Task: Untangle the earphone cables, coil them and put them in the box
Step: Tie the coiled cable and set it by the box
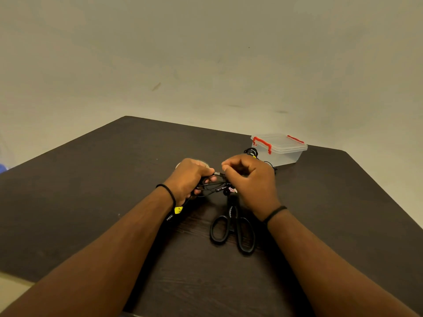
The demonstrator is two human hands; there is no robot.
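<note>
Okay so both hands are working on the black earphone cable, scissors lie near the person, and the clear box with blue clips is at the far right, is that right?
Nearly. In the head view the box's clips are red, not blue. Otherwise right: the left hand and right hand hold the cable, with the scissors nearer.

black earphone cables point(211, 185), yellow tag point(178, 210); clear box point(282, 152), red latches point(263, 144); black scissors point(233, 229); dark brown table point(91, 191).

Yellow tag point(178, 210): print unreadable

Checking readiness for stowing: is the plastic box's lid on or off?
On: the clear box has its lid seated, both red clips down.
</note>
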